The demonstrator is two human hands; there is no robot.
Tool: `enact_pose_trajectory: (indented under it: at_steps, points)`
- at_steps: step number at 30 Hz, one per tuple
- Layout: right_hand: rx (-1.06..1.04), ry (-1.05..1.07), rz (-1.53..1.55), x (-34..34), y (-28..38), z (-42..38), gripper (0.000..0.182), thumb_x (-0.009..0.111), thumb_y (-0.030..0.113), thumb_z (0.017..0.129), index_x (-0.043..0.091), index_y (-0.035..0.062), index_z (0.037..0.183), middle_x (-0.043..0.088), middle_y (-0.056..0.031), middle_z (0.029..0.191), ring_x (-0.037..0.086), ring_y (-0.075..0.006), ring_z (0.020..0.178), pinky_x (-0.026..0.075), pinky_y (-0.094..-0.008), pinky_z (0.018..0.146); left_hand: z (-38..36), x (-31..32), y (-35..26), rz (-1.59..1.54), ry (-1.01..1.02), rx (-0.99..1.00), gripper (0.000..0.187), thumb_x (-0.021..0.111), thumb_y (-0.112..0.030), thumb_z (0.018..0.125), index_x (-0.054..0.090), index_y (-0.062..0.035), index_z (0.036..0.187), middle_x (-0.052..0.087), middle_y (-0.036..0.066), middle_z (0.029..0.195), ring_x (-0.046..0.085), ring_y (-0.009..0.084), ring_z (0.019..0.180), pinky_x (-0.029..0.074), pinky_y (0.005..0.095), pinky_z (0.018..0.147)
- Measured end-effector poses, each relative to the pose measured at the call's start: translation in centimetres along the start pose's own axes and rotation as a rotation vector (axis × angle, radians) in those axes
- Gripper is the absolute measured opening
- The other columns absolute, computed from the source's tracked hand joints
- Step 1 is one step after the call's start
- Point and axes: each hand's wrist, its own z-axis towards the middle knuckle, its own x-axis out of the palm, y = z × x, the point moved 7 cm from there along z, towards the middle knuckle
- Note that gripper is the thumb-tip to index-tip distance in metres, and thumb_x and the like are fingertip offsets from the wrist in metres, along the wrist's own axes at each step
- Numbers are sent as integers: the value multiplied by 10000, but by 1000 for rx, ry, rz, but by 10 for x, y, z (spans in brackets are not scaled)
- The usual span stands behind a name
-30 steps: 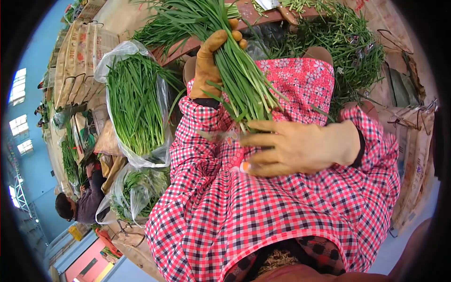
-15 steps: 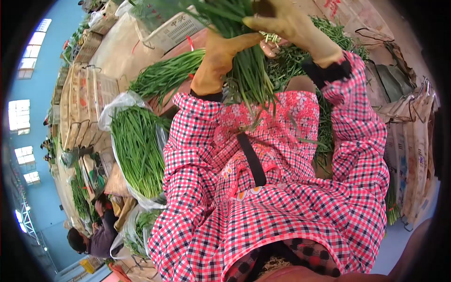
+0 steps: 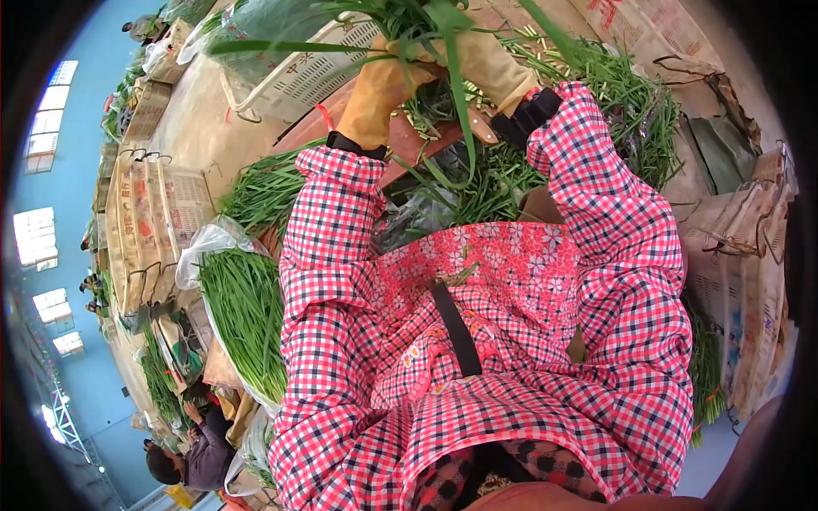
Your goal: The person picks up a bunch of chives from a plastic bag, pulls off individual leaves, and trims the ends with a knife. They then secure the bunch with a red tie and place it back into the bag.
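Note:
Both hands wear tan gloves at the top centre. My left hand is closed round a bunch of long green leafy stalks, its fingers partly hidden by leaves. Beside it, my right hand grips the same bunch. Loose leaves arch down past the hands and out to the left. Below the hands lies a reddish board, with a wooden handle by my right wrist. Cut greens are heaped to the right.
A bagged bundle of greens stands at the left, another bundle above it. Crates are stacked at the left, more at the right. A white crate lies beyond the board. A person sits at the lower left.
The hands have come closer together with the bunch. Its leaves no longer hang over the apron but bend round at the top. The board and wooden handle show more.

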Motion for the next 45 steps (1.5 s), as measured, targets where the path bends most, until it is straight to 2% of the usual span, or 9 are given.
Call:
enact_pose_trajectory:
  at_steps: [7,16,22,25,29,31,34,38,45]
  points:
    - [217,36,436,19,8,3,553,763,265,845,540,7,1280,632,-172,1138,596,-247,1052,499,-344,902,8,-6,29,-27,-237,57,258,764,-27,749,681,-15,993,694,65,898,670,180,856,541,329,740]
    - [-350,224,-560,29,110,-20,681,752,321,826,475,-31,1339,613,-224,1230,593,-301,1160,476,-360,961,-51,-53,16,-435,-644,3,350,670,-36,840,595,18,1177,670,127,990,661,216,927,538,328,848]
    - [263,680,-1028,-28,-14,-145,796,756,322,707,466,35,1391,659,-250,1039,643,-404,944,517,-444,816,-139,-96,-13,-691,-924,-126,451,623,-103,895,485,8,1310,683,165,947,677,271,924,524,430,952]
    - [322,549,-1451,-79,-48,-180,300,703,246,777,628,28,968,670,-177,854,657,-390,831,522,-480,729,-168,-118,-25,-624,-1068,-141,403,634,-177,889,548,20,1230,653,141,1045,658,260,938,528,391,900]
    - [350,525,-544,9,48,-205,313,704,269,855,716,114,1127,723,-130,1012,698,-312,919,549,-380,823,-185,-132,-40,-615,-1120,-98,483,622,-153,891,454,-27,1326,672,147,986,653,264,945,524,409,909]
    - [-178,357,-507,37,114,-177,366,720,229,860,669,108,1202,699,-132,1071,674,-296,965,544,-385,833,-185,-130,-50,-580,-1089,-88,430,614,-108,885,491,-60,1294,680,139,951,653,292,988,524,450,924]
    - [-195,252,-418,43,151,-129,465,698,122,883,572,24,1320,628,-117,1280,588,-203,1192,486,-371,981,-177,-121,-68,-519,-923,-30,453,610,-80,866,477,-22,1295,665,124,950,646,271,962,498,449,961]
    - [-303,257,-536,70,117,-72,457,670,335,920,602,-46,1161,674,-186,1123,641,-281,1081,523,-343,928,-185,-107,-88,-677,-752,10,526,625,-94,819,474,19,1309,638,89,927,628,240,916,473,447,979]
    - [125,787,253,165,-2,-148,671,499,432,1014,326,-19,1480,461,-146,1457,417,-255,1368,306,-342,1145,-226,-100,-87,-1000,-516,117,605,605,-107,758,474,68,1322,358,6,715,425,178,715,475,397,871]
